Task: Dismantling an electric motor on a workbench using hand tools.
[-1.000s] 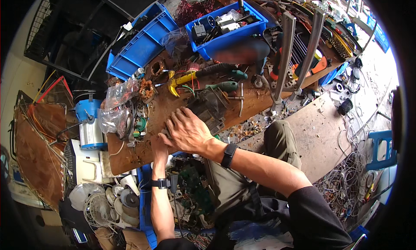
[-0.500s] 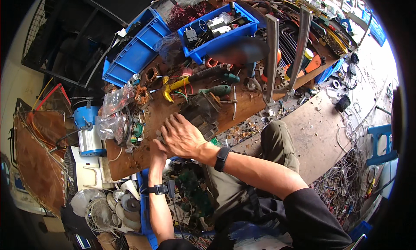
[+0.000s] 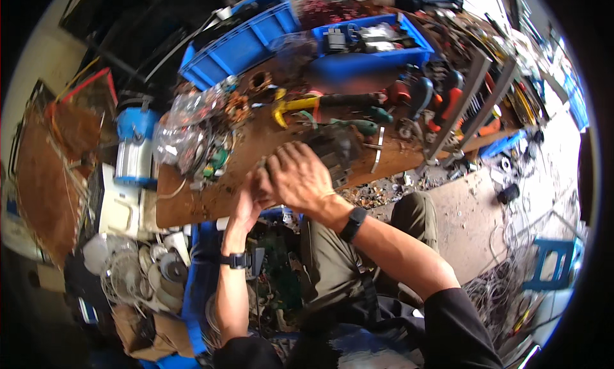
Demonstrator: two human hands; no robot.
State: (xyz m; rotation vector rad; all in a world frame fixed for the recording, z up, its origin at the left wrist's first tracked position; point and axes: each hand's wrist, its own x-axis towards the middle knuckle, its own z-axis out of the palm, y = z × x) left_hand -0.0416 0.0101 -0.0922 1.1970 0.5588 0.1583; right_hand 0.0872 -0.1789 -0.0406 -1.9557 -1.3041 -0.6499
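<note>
My right hand (image 3: 298,180) lies over my left hand (image 3: 252,196) at the front edge of the brown wooden workbench (image 3: 185,206), its fingers curled round something I cannot make out. The fingers of my left hand are mostly hidden under the right and blurred. Just beyond them lies a dark, boxy metal part (image 3: 339,151). Behind it are a green-handled tool (image 3: 361,127), a yellow-headed hammer (image 3: 288,105) with a dark grip, and a small metal T-bar (image 3: 377,152). Left of my hands sit a clear plastic bag (image 3: 179,135) and green electronic scrap (image 3: 219,158).
Blue crates (image 3: 230,42) stand at the back. Two upright metal bars (image 3: 460,100) rise among tools on the right. A blue-and-silver machine (image 3: 134,151) is at the left, circuit-board scrap (image 3: 281,273) below the bench, a blue stool (image 3: 553,263) and tangled cables (image 3: 486,305) at the right.
The view has shifted and blurred. My two hands remain pressed together, raised slightly toward the back of the bench, with my left wrist a little more bent.
</note>
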